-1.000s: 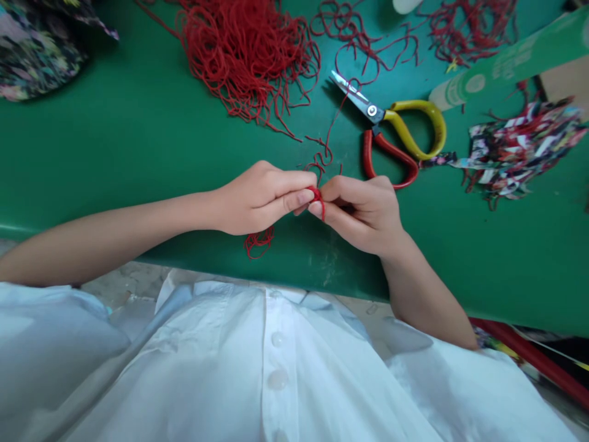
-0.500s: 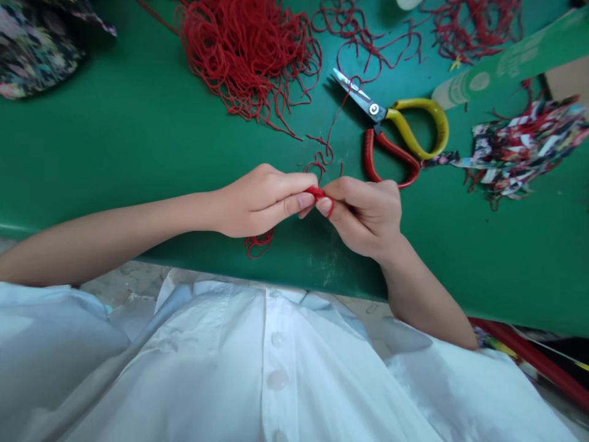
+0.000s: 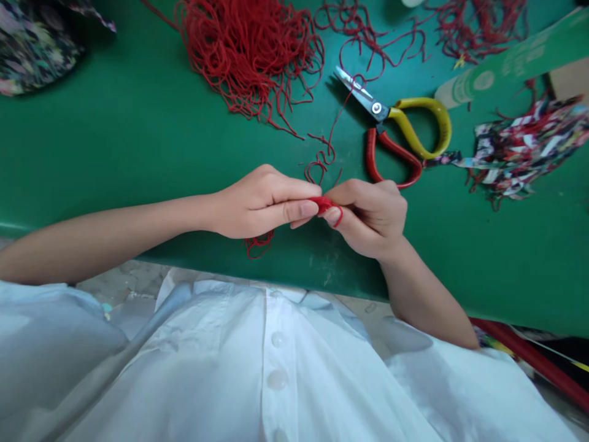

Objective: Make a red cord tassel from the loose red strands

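Between my two hands is a small knotted piece of red cord (image 3: pixel 324 204). My left hand (image 3: pixel 271 202) pinches its left side with thumb and fingers. From the right, my right hand (image 3: pixel 368 215) pinches the other side, and a loop of the cord curves over its thumb tip. Most of the piece is covered by my fingers. Loose red strands (image 3: pixel 258 244) show below my left hand; whether they join the held cord I cannot tell. Just beyond my right hand lie scissors (image 3: pixel 377 110) with one yellow and one red handle, blades apart.
A big heap of red cord (image 3: pixel 253 55) lies at the back of the green table (image 3: pixel 115 141). Looser cords (image 3: pixel 478 27) are at the back right, near a green-and-white tube-like packet (image 3: pixel 510 61). Patterned fabric strips (image 3: pixel 529 147) lie right, patterned cloth (image 3: pixel 37 49) far left.
Both hands have shifted slightly to the right and toward me with the red cord. A little more of the cord shows between the fingertips.
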Demonstrator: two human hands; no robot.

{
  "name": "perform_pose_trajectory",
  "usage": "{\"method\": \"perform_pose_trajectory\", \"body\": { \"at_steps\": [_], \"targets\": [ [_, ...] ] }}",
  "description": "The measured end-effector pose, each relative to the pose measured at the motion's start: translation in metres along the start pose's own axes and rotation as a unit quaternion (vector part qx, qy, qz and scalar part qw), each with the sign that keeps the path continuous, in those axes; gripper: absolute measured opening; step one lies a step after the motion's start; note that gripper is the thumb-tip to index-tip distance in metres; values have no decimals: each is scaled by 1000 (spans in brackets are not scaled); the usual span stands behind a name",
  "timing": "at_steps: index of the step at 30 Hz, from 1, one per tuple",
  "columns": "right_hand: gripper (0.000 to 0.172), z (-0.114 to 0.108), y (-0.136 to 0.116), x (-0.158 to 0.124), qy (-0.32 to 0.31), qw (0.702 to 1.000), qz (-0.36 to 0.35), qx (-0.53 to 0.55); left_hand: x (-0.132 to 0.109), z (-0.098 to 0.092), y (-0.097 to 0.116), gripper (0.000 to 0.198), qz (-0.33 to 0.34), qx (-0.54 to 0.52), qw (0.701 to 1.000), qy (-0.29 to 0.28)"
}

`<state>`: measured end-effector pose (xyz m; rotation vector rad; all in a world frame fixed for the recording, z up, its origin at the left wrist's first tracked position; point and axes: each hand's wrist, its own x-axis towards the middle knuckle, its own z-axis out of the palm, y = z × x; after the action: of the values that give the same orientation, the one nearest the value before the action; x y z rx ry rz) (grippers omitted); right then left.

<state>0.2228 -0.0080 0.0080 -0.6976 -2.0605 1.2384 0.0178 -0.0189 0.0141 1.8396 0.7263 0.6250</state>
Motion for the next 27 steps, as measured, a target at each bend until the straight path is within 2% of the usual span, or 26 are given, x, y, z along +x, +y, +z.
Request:
{"method": "perform_pose_trajectory", "body": {
  "at_steps": [6, 9, 12, 15, 19, 23, 27],
  "targets": [
    [29, -3, 0, 3, -50, 993, 62, 91, -2, 3, -2, 50, 38, 31, 999, 9],
    [29, -3, -2, 3, -52, 994, 79, 62, -3, 5, -3, 45, 45, 83, 995, 33],
    [26, -3, -4, 3, -52, 997, 61, 9, -4, 8, -4, 42, 17, 126, 989, 72],
    [31, -1, -5, 3, -54, 997, 40, -30, -4, 11, -3, 42, -11, 145, 984, 101],
    [27, 8, -7, 0, -12, 997, 26, -74, -4, 11, -1, 42, -46, 137, 981, 128],
    [23, 16, -9, -1, 29, 990, 24, -135, -2, 8, 1, 41, -67, 102, 984, 127],
    [36, 13, -8, 0, 1, 995, 30, -96, 0, 5, 2, 38, -71, 76, 989, 104]
  ]
}}
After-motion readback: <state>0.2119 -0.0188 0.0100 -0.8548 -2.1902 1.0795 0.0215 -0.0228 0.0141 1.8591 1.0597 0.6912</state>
